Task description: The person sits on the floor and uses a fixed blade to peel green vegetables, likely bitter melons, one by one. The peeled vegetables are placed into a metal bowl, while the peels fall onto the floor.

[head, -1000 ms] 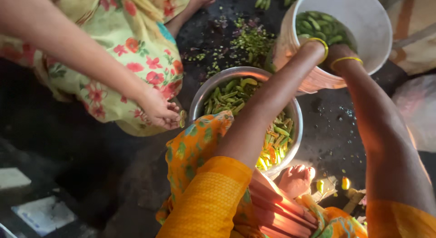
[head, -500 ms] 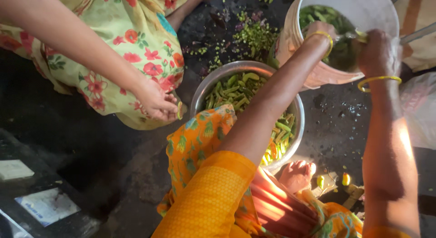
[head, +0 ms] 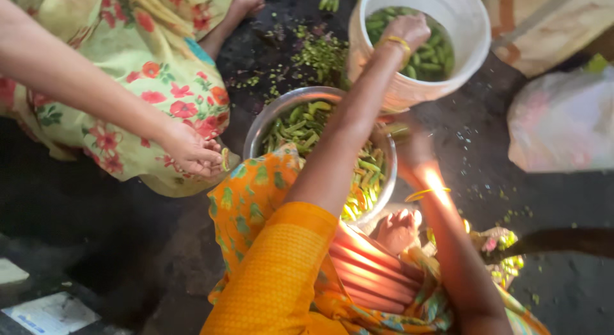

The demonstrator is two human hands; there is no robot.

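right hand [head: 409, 138]: blurred, grip unclear | white bucket [head: 470, 28]: rim cut by top edge

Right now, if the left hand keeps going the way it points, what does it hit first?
The left hand is over the white bucket, pointing down into it, so it would probably meet the green pods inside first; depth is hard to judge.

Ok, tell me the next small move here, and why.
Probably close the left hand on some green pods and lift them toward the steel bowl: that hand rests on the pods in the white bucket, and the bowl beside it holds similar pods.
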